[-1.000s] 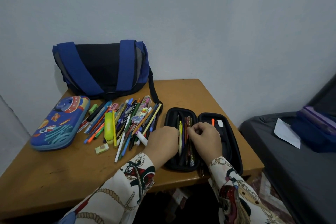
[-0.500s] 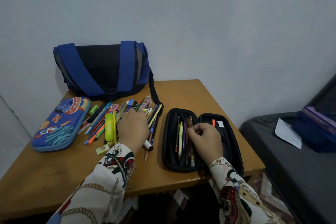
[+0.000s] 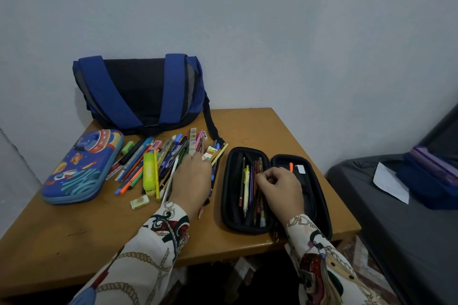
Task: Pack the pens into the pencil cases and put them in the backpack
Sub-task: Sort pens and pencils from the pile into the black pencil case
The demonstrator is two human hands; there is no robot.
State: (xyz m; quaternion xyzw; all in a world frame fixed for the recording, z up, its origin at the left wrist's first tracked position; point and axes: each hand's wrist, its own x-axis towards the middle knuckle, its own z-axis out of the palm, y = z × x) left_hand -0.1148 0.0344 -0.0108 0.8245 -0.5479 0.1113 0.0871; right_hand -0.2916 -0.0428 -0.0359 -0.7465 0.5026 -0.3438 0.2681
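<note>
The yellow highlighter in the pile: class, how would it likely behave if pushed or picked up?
The yellow highlighter looks chunky and flat-sided, so it probably slides rather than rolls. It seems rigid plastic, likely light. It lies among pens, so pushing it would probably shift them.

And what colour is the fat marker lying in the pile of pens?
The highlighter is bright yellow-green, seen best in the head view, the only one.

Bare table (left front corner)

Desk: smooth wood, slight sheen. Backpack: matt woven cloth. Blue pencil case: glossy moulded shell. Black pencil case: matt fabric-covered. Pens: shiny plastic.
</note>
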